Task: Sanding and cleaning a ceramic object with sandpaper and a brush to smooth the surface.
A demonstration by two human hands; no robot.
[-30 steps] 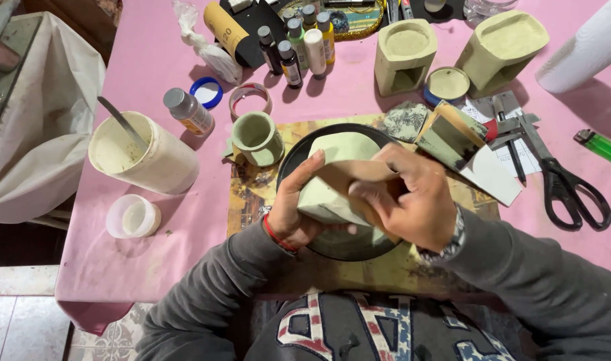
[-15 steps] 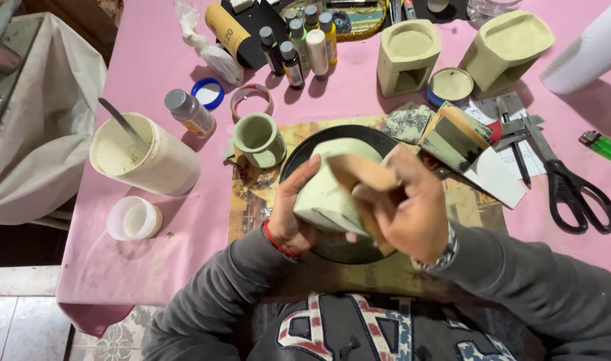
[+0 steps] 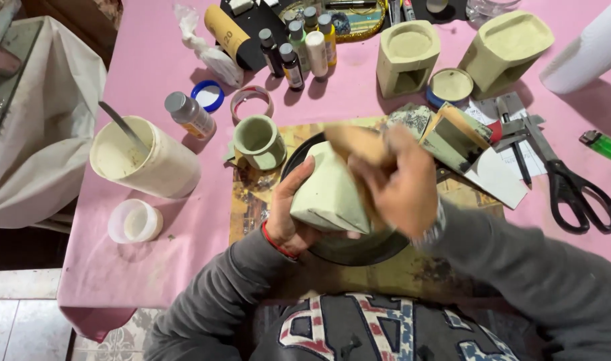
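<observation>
Hands: our left hand (image 3: pixel 288 217) cups the pale green block (image 3: pixel 329 194) steady | right hand (image 3: pixel 399 184) grips a tan sanding pad (image 3: pixel 355 142) against it | above the dark plate (image 3: pixel 359 247), catching dust, on the pink desk (image 3: pixel 151 60).

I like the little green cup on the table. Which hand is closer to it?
Left. The left hand grips the pale block just below the green cup; the right hand is farther away, across the block.

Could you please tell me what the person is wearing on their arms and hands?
Both arms are in grey long sleeves. The left hand is bare, with a thin red band at the wrist. The right hand, motion-blurred, is bare too, with a silvery wristband at the cuff.
</observation>
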